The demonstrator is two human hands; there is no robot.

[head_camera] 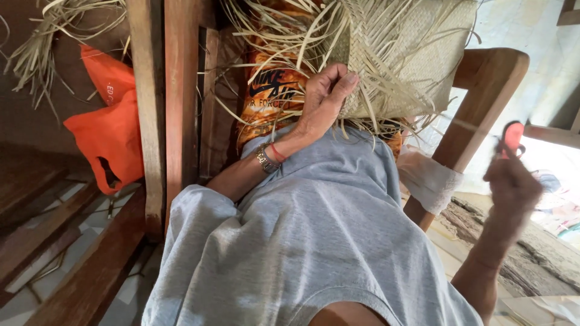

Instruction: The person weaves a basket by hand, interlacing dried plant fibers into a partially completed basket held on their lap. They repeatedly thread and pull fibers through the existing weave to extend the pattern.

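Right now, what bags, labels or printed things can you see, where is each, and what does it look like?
Orange plastic bag: hangs at left beside the wooden post, crumpled, with faint pale print.
Orange printed cloth: on the lap under the woven straw piece held by the left hand, with black lettering.

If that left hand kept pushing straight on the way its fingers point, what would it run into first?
Almost nothing to travel: the left hand already grips the edge of the woven straw mat, fingers curled toward it. Going on, it would press into that weave and its loose strands. Depth behind is unclear.

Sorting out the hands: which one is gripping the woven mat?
The left hand, pinching the pale woven straw mat; the right hand holds a small red-handled tool instead.
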